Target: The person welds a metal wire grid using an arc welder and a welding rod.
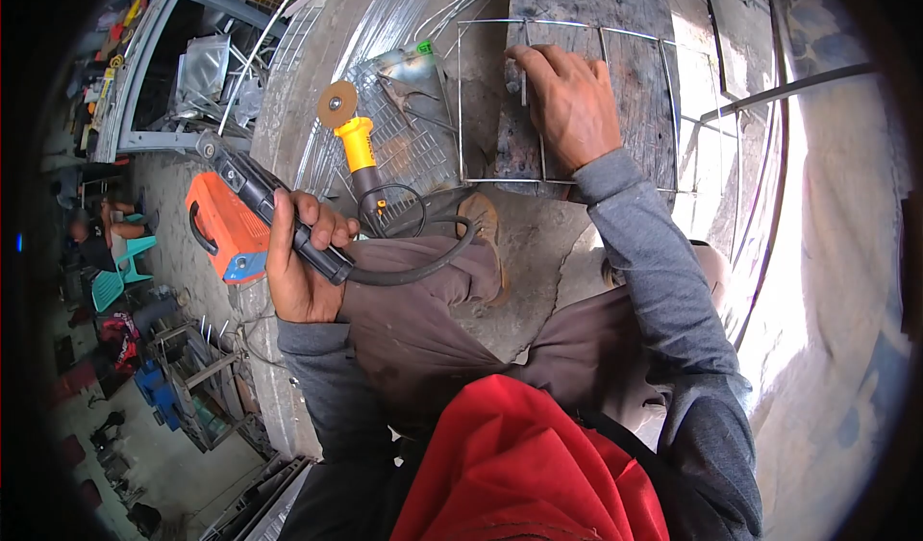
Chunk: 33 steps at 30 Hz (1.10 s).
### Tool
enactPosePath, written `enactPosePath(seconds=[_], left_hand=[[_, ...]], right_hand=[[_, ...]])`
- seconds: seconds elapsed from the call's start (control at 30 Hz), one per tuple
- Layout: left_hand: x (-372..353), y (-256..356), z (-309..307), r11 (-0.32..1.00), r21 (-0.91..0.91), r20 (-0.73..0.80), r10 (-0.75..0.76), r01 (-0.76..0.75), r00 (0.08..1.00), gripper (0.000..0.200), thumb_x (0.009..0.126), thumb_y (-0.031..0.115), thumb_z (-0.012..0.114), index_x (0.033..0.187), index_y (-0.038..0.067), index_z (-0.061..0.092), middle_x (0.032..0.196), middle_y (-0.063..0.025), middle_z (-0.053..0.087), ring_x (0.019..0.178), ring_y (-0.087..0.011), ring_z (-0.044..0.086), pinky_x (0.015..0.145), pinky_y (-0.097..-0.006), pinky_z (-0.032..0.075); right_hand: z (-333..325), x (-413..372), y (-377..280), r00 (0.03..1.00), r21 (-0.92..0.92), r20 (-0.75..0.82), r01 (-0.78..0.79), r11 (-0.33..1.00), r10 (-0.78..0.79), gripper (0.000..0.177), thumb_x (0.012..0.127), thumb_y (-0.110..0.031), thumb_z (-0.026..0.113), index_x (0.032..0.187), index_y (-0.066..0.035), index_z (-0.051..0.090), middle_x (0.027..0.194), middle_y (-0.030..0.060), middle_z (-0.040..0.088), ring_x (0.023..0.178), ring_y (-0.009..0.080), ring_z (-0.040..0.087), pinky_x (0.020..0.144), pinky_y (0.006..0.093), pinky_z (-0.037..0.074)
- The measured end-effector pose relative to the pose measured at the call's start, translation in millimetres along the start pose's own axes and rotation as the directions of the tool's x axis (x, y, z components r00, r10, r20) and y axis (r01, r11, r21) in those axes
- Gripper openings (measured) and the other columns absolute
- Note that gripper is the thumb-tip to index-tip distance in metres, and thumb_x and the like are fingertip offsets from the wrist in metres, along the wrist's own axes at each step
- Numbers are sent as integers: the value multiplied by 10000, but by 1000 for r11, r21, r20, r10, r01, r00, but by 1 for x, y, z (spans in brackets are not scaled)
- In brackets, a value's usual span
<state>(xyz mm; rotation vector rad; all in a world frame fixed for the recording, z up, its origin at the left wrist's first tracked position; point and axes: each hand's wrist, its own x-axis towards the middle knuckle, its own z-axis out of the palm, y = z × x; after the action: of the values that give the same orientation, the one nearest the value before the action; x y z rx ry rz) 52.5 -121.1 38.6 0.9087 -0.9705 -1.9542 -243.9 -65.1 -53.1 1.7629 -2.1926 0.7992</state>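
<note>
Left hand [306, 257]: grip clamped on black tool [252, 184]. Right hand [574, 108]: at wire frame [461, 108], closure indeterminable; steady, even hold-down advisable.

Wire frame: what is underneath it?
Dark wood lies under most of the wire frame, gray ground under its left end. What the right hand covers cannot be seen.

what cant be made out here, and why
All in the head view:
- palm of the right hand: hidden by its own back
- lettering on the yellow and black angle grinder: too small to read
- dark-clothed seated person in the background: details small and blurred
- bright red cloth: cut off by the bottom edge
</note>
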Motion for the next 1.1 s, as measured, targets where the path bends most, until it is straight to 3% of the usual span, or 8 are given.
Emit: enactPosePath(seconds=[0.1, 0.23, 0.43, 0.5, 0.57, 0.63, 0.8, 1.1], left_hand=[[0, 0, 1, 1000, 8, -7, 2, -2, 1000, 375, 1058, 404, 381, 844, 105, 453, 623, 27, 393, 637, -123, 441, 780, -338, 424], [0, 0, 1, 1000, 16, -18, 5, -5, 1000, 373, 1056, 406, 389, 845, 106, 455, 623, 27, 391, 635, -122, 436, 777, -337, 423], [0, 0, -1, 1000, 19, -4, 15, -15, 1000, 367, 1055, 400, 393, 848, 105, 461, 624, 27, 391, 636, -123, 437, 782, -338, 422], [0, 1, 1, 1000, 18, -14, 18, -18, 1000, 366, 1055, 398, 394, 851, 103, 465, 624, 27, 393, 638, -123, 440, 783, -339, 422], [-3, 0, 0, 1000, 18, -32, 13, -13, 999, 365, 1056, 397, 394, 854, 102, 468, 625, 26, 394, 640, -122, 442, 783, -341, 423], [-1, 0, -1, 1000, 16, -29, 7, -7, 1000, 363, 1054, 397, 401, 853, 103, 472, 626, 26, 398, 644, -120, 450, 787, -340, 428], [2, -6, -3, 1000, -9, -7, -28, 28, 1000, 326, 1045, 366, 443, 902, 82, 515, 641, 12, 434, 669, -139, 494, 768, -335, 445], [2, -19, 14, 957, 281, 36, -86, 73, 996, 330, 1013, 373, 517, 944, 52, 550, 728, -30, 522, 695, -141, 543, 705, -317, 474]], right_hand=[[6, 1, 4, 991, -17, -125, 54, 998, -56, 320, 875, -98, 550, 1181, -166, 609, 1015, 18, 644, 911, 207, 613, 808, 403, 391], [4, 0, 3, 996, -13, -83, 28, 1000, -29, 333, 861, -102, 577, 1186, -167, 607, 1032, 24, 649, 923, 206, 618, 815, 400, 391], [-21, 8, 12, 980, 164, -200, 16, 986, 18, 231, 915, -162, 613, 1141, -138, 653, 959, 57, 687, 858, 227, 656, 754, 365, 454], [-37, 4, 20, 932, 416, -216, -181, 891, 291, 238, 990, -258, 560, 1094, -89, 691, 908, 83, 721, 790, 207, 689, 710, 332, 520], [-40, -7, 41, 883, 600, -201, -231, 766, 423, 350, 1013, -337, 526, 1075, -42, 704, 879, 95, 735, 764, 176, 701, 709, 304, 551], [-62, -17, 49, 860, 663, -39, -358, 657, 508, 461, 1008, -421, 510, 1049, 4, 684, 857, 81, 722, 764, 156, 682, 688, 273, 533], [-79, -42, 58, 725, 699, 271, -601, 388, 634, 414, 995, -422, 532, 1012, -38, 685, 866, 58, 716, 727, 106, 653, 584, 227, 458], [-84, -74, 56, 667, 719, 377, -648, 252, 643, 443, 978, -425, 553, 1158, -25, 620, 970, 72, 721, 746, 108, 641, 602, 230, 473]])
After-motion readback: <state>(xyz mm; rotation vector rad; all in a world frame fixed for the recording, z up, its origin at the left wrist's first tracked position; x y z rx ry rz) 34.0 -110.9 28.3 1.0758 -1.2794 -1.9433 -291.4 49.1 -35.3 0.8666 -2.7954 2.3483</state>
